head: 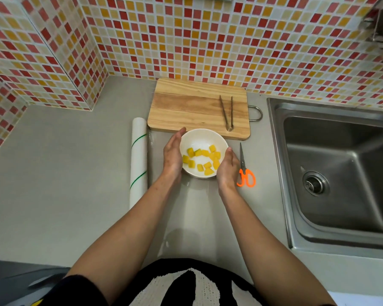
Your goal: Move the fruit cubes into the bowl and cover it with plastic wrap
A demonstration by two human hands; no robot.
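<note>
Bowl (202, 138) holding the fruit cubes (202, 161), cupped between left hand (174, 154) and right hand (228, 168), fingers straight against its sides. The plastic wrap roll (138, 160) lies left, nearer the left hand, long axis running front-to-back on the surface (64, 173).

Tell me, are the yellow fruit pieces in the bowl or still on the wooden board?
In the bowl. The fruit cubes lie on its white bottom, and the board holds only tongs.

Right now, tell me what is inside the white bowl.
The white bowl holds yellow fruit cubes loosely spread over its bottom. The left hand and right hand flank it, hiding its outer sides.
</note>
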